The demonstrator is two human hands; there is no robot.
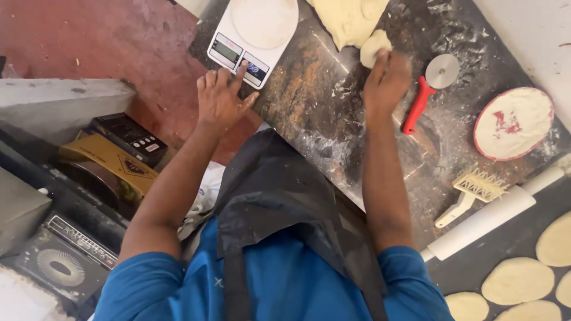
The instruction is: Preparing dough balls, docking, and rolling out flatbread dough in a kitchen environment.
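While on scale [253,32], left hand [221,98] open.

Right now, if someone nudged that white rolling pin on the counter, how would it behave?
The rolling pin is a smooth round cylinder, so it would probably roll sideways easily. The floury counter likely gives little grip. It looks solid and stiff, probably heavy for its size. The plastic scraper lying against it might stop it on that side.
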